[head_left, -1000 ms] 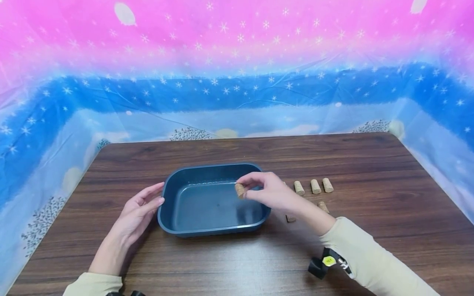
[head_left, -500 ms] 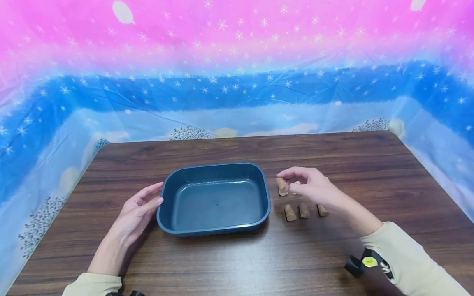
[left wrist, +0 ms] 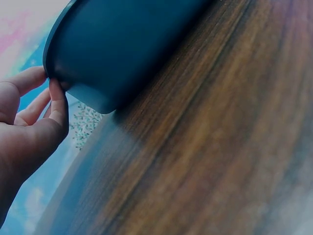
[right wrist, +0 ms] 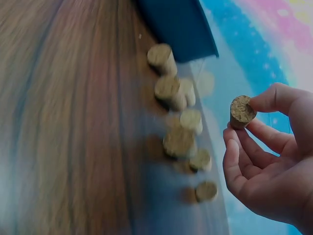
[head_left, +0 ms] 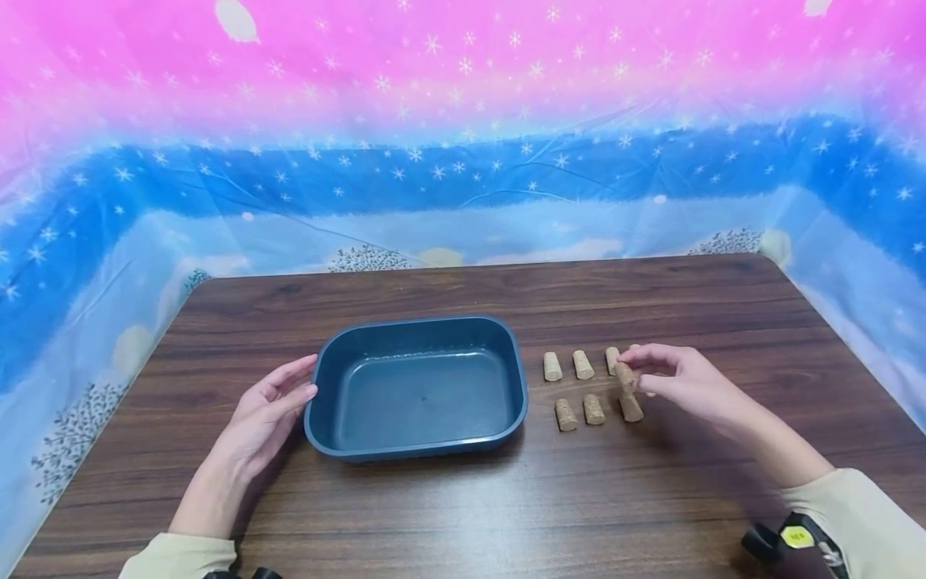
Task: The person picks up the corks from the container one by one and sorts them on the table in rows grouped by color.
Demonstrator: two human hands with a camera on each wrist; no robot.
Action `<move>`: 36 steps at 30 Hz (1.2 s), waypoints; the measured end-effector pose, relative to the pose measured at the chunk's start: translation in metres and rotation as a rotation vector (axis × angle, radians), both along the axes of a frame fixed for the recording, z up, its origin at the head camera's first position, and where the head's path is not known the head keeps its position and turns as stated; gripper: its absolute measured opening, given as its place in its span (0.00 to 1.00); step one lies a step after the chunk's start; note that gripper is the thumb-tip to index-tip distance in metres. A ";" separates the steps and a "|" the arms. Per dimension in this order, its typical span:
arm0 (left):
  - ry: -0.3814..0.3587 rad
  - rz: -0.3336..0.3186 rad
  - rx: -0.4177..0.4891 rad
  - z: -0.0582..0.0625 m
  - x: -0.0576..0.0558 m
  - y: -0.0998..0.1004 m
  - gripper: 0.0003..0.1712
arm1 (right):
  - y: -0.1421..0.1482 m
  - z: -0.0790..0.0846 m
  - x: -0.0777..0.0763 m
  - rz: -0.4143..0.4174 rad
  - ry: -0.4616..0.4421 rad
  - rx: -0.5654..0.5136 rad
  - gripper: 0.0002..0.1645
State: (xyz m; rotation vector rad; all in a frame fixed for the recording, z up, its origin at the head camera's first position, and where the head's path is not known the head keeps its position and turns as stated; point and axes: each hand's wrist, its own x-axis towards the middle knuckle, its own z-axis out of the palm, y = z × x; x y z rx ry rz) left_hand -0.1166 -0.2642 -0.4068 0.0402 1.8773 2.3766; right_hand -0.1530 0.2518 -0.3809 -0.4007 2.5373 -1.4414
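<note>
Between thumb and fingertips my right hand pinches a tapered cork stopper, held up over the right end of two rows of similar corks. In the right wrist view this cork shows its speckled round end, raised off the table. The near row has three brown corks, among them a middle cork; the far row has paler ones, such as a cork at its left, and is partly hidden by my hand. My left hand touches the left rim of a dark blue plastic basin, fingers fairly straight.
Everything stands on a dark wood-grain table. The basin is left of the corks and has nothing in it. A pink and blue snowflake cloth hangs behind the table and along its sides.
My right hand has moved from over the basin to the right, past the corks, still holding a cork. More of the corks now show. My left hand stays at the basin's rim.
</note>
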 end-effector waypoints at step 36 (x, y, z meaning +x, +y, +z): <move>-0.043 0.017 -0.030 0.004 0.002 -0.001 0.18 | 0.045 -0.029 0.004 0.037 -0.074 0.108 0.23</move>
